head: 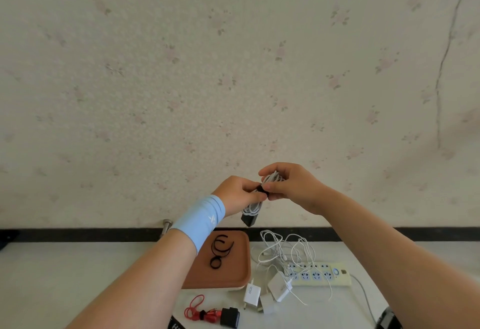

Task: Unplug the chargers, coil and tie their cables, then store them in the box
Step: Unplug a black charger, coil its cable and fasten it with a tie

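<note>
Raised in front of the wall, my left hand (240,193) and my right hand (291,185) both hold a coiled white cable (253,206) with a black charger plug (250,218) hanging from its lower end. Both hands pinch a black tie strap (261,190) wrapped round the coil's middle. Below on the white table lie several white chargers (279,287) with tangled white cables (283,250), next to a cream power strip (318,274). A red cable bundle with a black charger (220,314) lies at the front. The box (220,263) has a brown lid with loose black ties (220,252) on it.
The table's back edge meets a dark strip (78,235) under floral wallpaper. A metal bolt (166,226) stands behind my left wrist, which wears a light blue wristband (200,219). A black object (388,318) sits at the bottom right. The strip's grey cord (365,295) runs toward it.
</note>
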